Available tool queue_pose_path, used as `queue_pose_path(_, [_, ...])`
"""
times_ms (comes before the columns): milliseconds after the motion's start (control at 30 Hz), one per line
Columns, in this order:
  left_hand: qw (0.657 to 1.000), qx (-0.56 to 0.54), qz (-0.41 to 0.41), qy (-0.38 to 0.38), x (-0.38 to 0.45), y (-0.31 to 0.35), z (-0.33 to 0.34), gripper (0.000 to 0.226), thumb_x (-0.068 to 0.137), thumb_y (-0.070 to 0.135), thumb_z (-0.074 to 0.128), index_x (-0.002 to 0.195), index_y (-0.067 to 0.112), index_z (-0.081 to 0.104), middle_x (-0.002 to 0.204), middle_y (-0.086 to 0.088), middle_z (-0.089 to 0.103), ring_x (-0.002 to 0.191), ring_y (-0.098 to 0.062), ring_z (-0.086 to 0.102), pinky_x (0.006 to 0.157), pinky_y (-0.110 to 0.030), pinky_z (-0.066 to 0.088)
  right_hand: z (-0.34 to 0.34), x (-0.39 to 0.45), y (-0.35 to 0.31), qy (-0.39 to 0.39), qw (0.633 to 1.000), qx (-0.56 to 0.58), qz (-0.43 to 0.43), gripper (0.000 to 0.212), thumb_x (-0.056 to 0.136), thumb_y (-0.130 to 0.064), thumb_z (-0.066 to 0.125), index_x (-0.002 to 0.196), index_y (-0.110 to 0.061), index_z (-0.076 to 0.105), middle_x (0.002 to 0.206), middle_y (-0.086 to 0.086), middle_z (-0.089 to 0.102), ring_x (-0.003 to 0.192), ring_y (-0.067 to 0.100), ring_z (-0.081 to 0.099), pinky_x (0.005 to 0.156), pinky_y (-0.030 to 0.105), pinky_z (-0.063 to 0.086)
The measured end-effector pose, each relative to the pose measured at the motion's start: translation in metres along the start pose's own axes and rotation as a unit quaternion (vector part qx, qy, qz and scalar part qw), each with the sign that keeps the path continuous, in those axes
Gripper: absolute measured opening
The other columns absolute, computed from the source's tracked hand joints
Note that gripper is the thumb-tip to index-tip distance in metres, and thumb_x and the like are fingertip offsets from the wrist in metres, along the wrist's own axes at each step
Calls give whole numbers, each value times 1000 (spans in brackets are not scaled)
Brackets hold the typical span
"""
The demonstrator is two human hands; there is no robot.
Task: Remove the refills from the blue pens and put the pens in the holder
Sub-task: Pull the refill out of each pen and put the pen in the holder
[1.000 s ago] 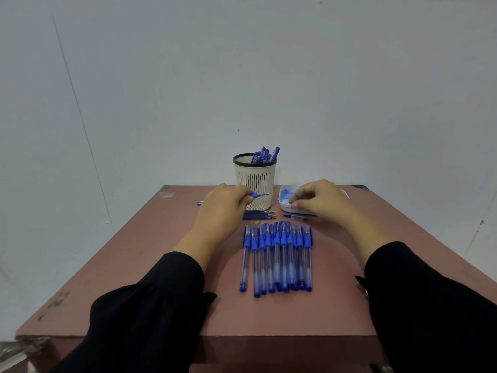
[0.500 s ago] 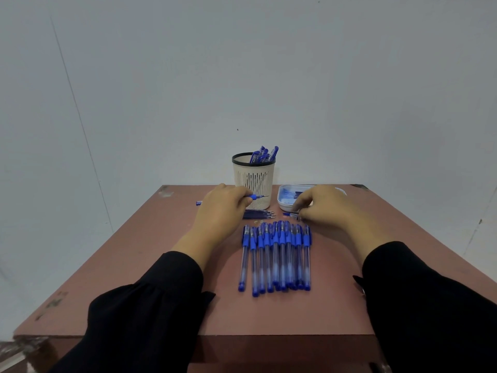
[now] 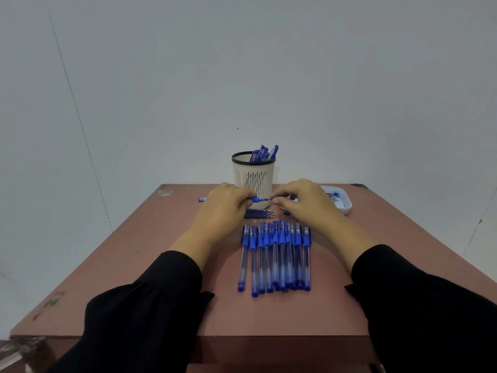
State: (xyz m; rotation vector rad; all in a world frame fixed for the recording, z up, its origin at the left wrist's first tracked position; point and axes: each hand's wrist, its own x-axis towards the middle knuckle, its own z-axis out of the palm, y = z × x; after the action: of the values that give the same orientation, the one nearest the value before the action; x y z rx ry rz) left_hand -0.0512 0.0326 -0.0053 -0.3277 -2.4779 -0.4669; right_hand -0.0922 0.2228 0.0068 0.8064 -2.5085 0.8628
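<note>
A blue pen (image 3: 257,199) is being held level above the table (image 3: 161,265), just in front of the holder (image 3: 254,172), w/ its far end sticking out past the left hand (image 3: 223,211) at the left. The left hand is gripping the barrel, fingers curled round it. The right hand (image 3: 304,204) is meeting the pen's tip end, thumb and forefinger pinching at it; whether they're actually closing on the tip or a refill can't be told, too small.

Below the hands, approx. ten more blue pens (image 3: 275,257) are lying side by side in a row, caps toward the holder, touching or overlapping each other. Between that row and the held pen, a small bunch of dark refills (image 3: 259,214) is lying flat, tips pointing right.

The holder is standing upright at the table's far edge: cream, slotted wall, black rim. Several pens in it (image 3: 265,153) are leaning to the right, tops poking above the rim.

To the right of the holder, partly behind the right hand, a white tray (image 3: 344,204) is sitting w/ small blue bits inside; what they are can't be made out. Both forearms are wearing black sleeves (image 3: 139,313). A pale wall (image 3: 242,76) is standing behind the table.
</note>
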Motion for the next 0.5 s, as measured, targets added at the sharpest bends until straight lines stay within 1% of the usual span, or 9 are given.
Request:
queue_pose_path(133, [999, 38, -36, 9, 1, -11, -5, 25, 96, 18, 47, 111, 23, 65, 104, 4, 68, 98, -19, 47, 82, -33, 36, -4, 2, 14, 2, 998, 31, 53, 13, 87, -20, 64, 83, -29, 73, 88, -11, 68, 81, 4, 57, 75, 29, 46])
queue_pose_path(200, [996, 70, -57, 13, 1, -17, -8, 27, 96, 19, 44, 112, 26, 65, 102, 4, 68, 99, -19, 47, 86, -34, 33, -6, 2, 20, 8, 995, 49, 87, 17, 87, -19, 64, 77, -32, 70, 86, -11, 66, 84, 8, 58, 76, 30, 46])
queue_pose_path(233, [994, 82, -68, 19, 1, -19, -8, 27, 97, 19, 43, 112, 26, 64, 101, 4, 68, 100, -20, 47, 87, -35, 31, -8, 2, 23, 11, 993, 53, 100, 15, 87, -20, 65, 78, -31, 70, 87, -10, 66, 86, 10, 58, 74, 29, 45])
queue_pose_path(333, [987, 104, -106, 53, 0, -27, -11, 27, 97, 17, 43, 109, 25, 65, 99, 1, 68, 100, -23, 48, 90, -36, 30, -13, 1, 30, 17, 991, 38, 126, 10, 89, -21, 63, 87, -25, 73, 90, -9, 66, 87, 10, 55, 65, 18, 38])
queue_pose_path(367, [985, 105, -117, 66, 0, -29, -12, 26, 97, 17, 43, 108, 24, 65, 98, 0, 68, 101, -23, 49, 90, -36, 30, -13, 1, 32, 18, 991, 34, 132, 10, 88, -21, 63, 88, -24, 73, 91, -8, 66, 87, 10, 56, 65, 18, 38])
queue_pose_path(400, [983, 105, -127, 76, 0, -30, -13, 26, 97, 16, 43, 108, 24, 65, 98, 0, 68, 101, -24, 49, 90, -36, 30, -11, 0, 32, 18, 990, 36, 136, 10, 88, -21, 64, 87, -25, 73, 91, -8, 67, 89, 11, 57, 68, 21, 42])
queue_pose_path(467, [980, 107, -141, 87, 1, -31, -14, 27, 97, 16, 43, 109, 23, 65, 99, -1, 68, 101, -25, 49, 89, -37, 31, -5, 2, 31, 18, 990, 37, 138, 10, 85, -21, 67, 80, -27, 74, 89, -8, 68, 91, 14, 60, 79, 33, 49])
queue_pose_path(500, [980, 108, -145, 87, 1, -30, -14, 27, 97, 17, 42, 110, 23, 65, 100, -1, 68, 102, -25, 49, 89, -37, 30, -2, 3, 29, 14, 990, 26, 136, 9, 83, -23, 68, 79, -27, 74, 87, -9, 67, 91, 15, 61, 83, 38, 50])
